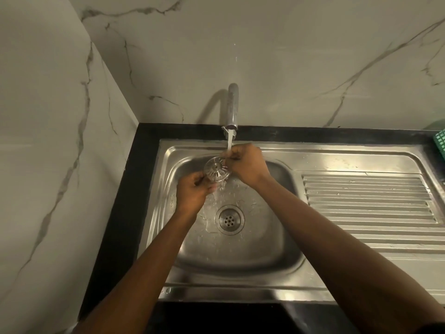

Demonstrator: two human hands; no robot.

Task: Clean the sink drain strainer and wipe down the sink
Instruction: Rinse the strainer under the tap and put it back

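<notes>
Marble wall (277, 56) behind, black counter (125, 201) around steel sink (240, 261). Ribbed drainboard (368, 208) on sink's right. Tap (232, 107) running, stream falling onto strainer (216, 170), held above basin, up-left of open drain (229, 219). Left hand (192, 191) pinches strainer's lower-left edge, fingers curled. Right hand (246, 163) pinches its upper-right edge under stream. Green basket (440, 143) corner at far right.

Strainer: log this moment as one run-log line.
step: rinse strainer | left hand: grips strainer | right hand: pinches strainer rim | tap: running | drain: uncovered | sink: wet
</notes>
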